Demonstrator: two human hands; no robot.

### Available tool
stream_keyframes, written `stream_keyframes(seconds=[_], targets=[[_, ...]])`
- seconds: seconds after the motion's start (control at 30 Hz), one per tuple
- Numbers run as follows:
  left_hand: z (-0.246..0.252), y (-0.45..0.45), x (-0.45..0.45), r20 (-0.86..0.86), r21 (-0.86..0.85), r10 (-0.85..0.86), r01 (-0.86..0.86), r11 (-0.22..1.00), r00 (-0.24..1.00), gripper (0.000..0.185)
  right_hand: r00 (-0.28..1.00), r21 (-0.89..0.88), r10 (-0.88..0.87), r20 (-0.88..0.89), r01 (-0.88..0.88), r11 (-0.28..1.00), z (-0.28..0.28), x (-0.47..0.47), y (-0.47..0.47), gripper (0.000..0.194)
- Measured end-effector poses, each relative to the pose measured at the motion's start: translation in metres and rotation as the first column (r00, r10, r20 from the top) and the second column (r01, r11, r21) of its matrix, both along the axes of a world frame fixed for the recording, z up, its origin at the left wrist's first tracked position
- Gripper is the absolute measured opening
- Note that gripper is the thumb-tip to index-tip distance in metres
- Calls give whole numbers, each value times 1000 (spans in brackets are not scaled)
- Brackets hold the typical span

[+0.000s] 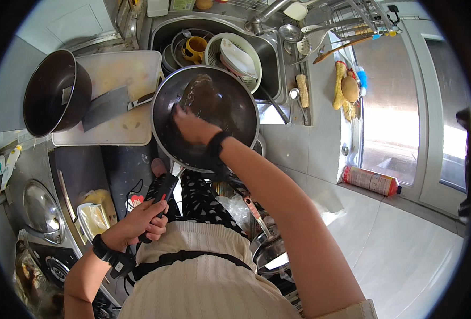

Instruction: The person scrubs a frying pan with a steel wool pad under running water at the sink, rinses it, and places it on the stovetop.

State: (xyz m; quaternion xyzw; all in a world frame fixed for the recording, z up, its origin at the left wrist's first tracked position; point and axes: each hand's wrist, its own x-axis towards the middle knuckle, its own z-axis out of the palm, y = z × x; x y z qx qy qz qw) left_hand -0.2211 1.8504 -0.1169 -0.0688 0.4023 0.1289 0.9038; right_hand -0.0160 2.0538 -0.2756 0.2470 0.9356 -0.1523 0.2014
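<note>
A dark wok (241,113) is tilted before me at the sink's near edge, with a little water pooled in its far side. Around its black handle (170,184) my left hand (151,217) is wrapped, close to my waist. My right hand (193,125) is inside the wok, low against the left part of its inner wall. Motion blurs those fingers, and whether they hold anything is hidden.
Behind the wok, a steel sink (273,71) holds a pale green colander (209,52) and a yellow mug (195,48). To the left, a cleaver (107,107) and a deep brown pot (40,99) rest on a cutting board (111,137). A bottle (369,180) lies by the door.
</note>
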Motion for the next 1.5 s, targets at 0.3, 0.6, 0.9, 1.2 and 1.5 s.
stream_keyframes(seconds=[0.3, 0.6, 0.9, 1.2, 1.5], targets=[[-9, -4, 0, 93, -5, 13, -12, 1000, 996, 27, 988, -227, -44, -151, 9, 974, 0, -13, -26, 71], [-6, 0, -2, 96, -2, 6, -6, 1000, 995, 29, 929, -454, -324, -178, 215, 865, 5, -19, -20, 70], [-2, -2, 2, 51, 16, -11, 10, 1000, 999, 26, 995, -47, -30, -97, 26, 999, 1, -10, -15, 63], [-6, -8, 9, 98, 0, 54, -54, 999, 994, 26, 992, -176, -123, -17, 118, 977, 22, 14, -38, 61], [-2, -5, 6, 60, 0, 52, -52, 999, 997, 23, 999, -130, -46, 1, 46, 990, 29, 18, -36, 55]])
